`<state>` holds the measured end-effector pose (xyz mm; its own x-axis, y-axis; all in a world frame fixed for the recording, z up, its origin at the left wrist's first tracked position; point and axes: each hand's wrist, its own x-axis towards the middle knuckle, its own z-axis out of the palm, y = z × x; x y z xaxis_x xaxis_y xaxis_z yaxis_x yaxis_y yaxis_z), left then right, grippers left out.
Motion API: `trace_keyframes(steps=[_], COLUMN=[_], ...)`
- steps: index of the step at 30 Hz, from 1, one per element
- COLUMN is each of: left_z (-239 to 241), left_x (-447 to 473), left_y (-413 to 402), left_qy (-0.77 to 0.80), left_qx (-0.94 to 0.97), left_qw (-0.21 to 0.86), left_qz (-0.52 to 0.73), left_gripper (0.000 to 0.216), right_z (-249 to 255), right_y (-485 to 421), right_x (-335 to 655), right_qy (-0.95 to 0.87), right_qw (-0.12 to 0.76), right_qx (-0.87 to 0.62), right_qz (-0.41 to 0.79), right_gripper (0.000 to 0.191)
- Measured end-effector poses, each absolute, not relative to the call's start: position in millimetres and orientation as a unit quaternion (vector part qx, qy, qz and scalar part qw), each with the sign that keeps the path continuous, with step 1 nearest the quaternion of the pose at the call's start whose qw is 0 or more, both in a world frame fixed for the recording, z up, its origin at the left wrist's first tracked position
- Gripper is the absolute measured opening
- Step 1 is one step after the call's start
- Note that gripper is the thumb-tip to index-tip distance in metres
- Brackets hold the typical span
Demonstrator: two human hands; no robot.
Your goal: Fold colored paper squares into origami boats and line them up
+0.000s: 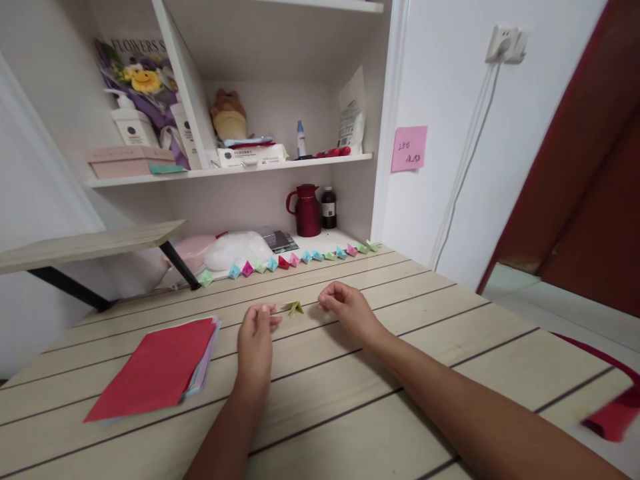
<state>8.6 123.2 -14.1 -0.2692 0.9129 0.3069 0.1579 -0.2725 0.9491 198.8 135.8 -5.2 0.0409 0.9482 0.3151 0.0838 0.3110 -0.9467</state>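
Note:
A small yellow-green folded paper piece (294,308) sits on the wooden table between my two hands. My left hand (256,333) is just left of it, fingers loosely bent and somewhat apart, with nothing visible in them. To the right of the paper is my right hand (347,310); its fingers are curled in with the thumb against them, and no object shows there. A gap separates the right hand from the folded piece. Along the table's back edge runs a row of several small folded papers, among them a red one (283,263) and a magenta one (247,269).
A stack of coloured paper with a red sheet (160,367) on top lies at the left. Behind it stands a small raised shelf (95,243) on black legs. A dark red jug (307,212) and a dark bottle (329,208) stand in the cabinet's lower compartment.

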Motion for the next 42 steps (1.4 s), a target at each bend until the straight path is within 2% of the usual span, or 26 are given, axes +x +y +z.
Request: trace_keyframes(steps=[3, 5, 8, 11, 13, 16, 19, 23, 26, 28, 33, 39, 42], left_z=[-13.8, -14.9, -18.0, -19.8, -20.5, -23.9, -29.9, -33.8, -31.0, -28.7, -25.7, -18.7, -11.9], left_x=[-8.9, -16.3, -17.9, -14.0, -11.7, -9.6, -7.5, -4.9, -5.4, -7.3, -10.9, -0.3, 4.2], left_y=[133.7, 138.0, 139.9, 137.5, 135.1, 132.2, 131.2, 132.8, 135.9, 138.2, 138.5, 128.8, 126.8], left_qy=[0.559, 0.582, 0.611, 0.626, 0.622, 0.582, 0.513, 0.476, 0.47, 0.476, 0.5, 0.452, 0.442], left_qx=[0.539, 0.559, 0.583, 0.603, 0.631, 0.704, 0.753, 0.744, 0.708, 0.674, 0.613, 0.626, 0.627], left_qw=[0.231, 0.195, 0.171, 0.16, 0.154, 0.146, 0.191, 0.24, 0.269, 0.286, 0.293, 0.328, 0.297], left_qz=[0.587, 0.558, 0.508, 0.467, 0.438, 0.379, 0.366, 0.403, 0.453, 0.487, 0.536, 0.545, 0.568], left_gripper=[0.022, 0.02, 0.032, 0.05, 0.056, 0.061, 0.06, 0.05, 0.034, 0.027, 0.033, 0.058, 0.04], right_z=[-16.6, -23.3, -27.4, -23.3, -19.4, -18.2, -23.7, -30.2, -28.4, -24.1, -10.4, 2.7, 8.5], right_y=[145.1, 148.9, 152.4, 155.7, 157.8, 159.3, 159.1, 160.0, 160.1, 158.3, 149.5, 141.3, 137.3], right_x=[204.6, 204.2, 195.3, 180.7, 171.5, 163.0, 161.7, 166.2, 169.8, 171.4, 174.1, 174.3, 174.0], right_qy=[-0.579, -0.572, -0.578, -0.621, -0.64, -0.652, -0.669, -0.64, -0.607, -0.58, -0.511, -0.448, -0.435], right_qw=[0.551, 0.541, 0.509, 0.429, 0.395, 0.396, 0.406, 0.466, 0.495, 0.516, 0.549, 0.544, 0.537], right_qx=[-0.475, -0.49, -0.523, -0.572, -0.585, -0.588, -0.583, -0.543, -0.526, -0.507, -0.45, -0.401, -0.39], right_qz=[0.367, 0.374, 0.365, 0.32, 0.303, 0.268, 0.217, 0.279, 0.332, 0.374, 0.485, 0.586, 0.608], right_gripper=[0.023, 0.025, 0.045, 0.068, 0.074, 0.067, 0.052, 0.033, 0.019, 0.017, 0.021, 0.019, 0.014])
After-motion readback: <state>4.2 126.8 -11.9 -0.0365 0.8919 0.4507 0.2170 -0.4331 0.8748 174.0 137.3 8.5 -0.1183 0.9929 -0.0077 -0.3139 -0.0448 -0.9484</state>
